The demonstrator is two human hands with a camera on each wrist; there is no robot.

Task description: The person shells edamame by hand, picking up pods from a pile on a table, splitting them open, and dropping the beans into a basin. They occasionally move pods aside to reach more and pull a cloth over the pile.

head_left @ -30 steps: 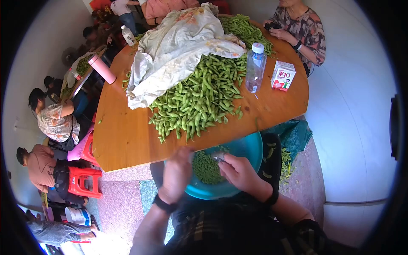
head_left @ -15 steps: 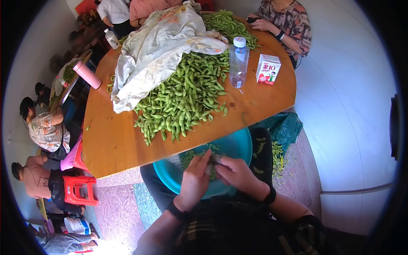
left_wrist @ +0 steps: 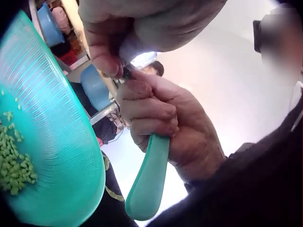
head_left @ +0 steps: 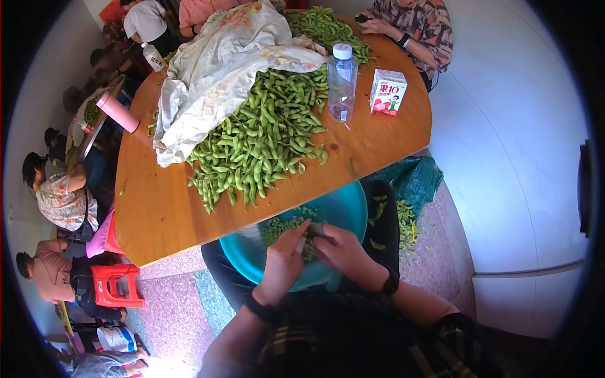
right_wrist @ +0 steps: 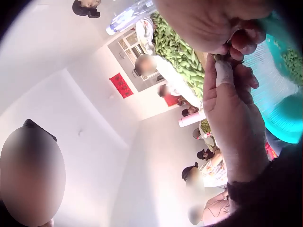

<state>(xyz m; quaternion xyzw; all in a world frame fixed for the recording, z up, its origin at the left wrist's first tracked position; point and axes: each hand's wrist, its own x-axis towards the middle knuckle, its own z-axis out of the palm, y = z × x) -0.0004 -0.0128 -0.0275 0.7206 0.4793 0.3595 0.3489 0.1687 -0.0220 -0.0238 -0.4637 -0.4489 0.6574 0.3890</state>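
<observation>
The left hand, apart and blurred a second ago, now meets the right hand at two o'clock, pinching what seems a pod, mostly hidden; both apparently work it together. Beans lie in the basin at twelve. The right grips a handle.

Smooth green handle, gripped in the right hand, rounded end jutting out | left hand fingertips meeting the right's, anything between unclear | shelled green beans, loose in round turquoise basin | whole green pods, heaped on table beyond
</observation>
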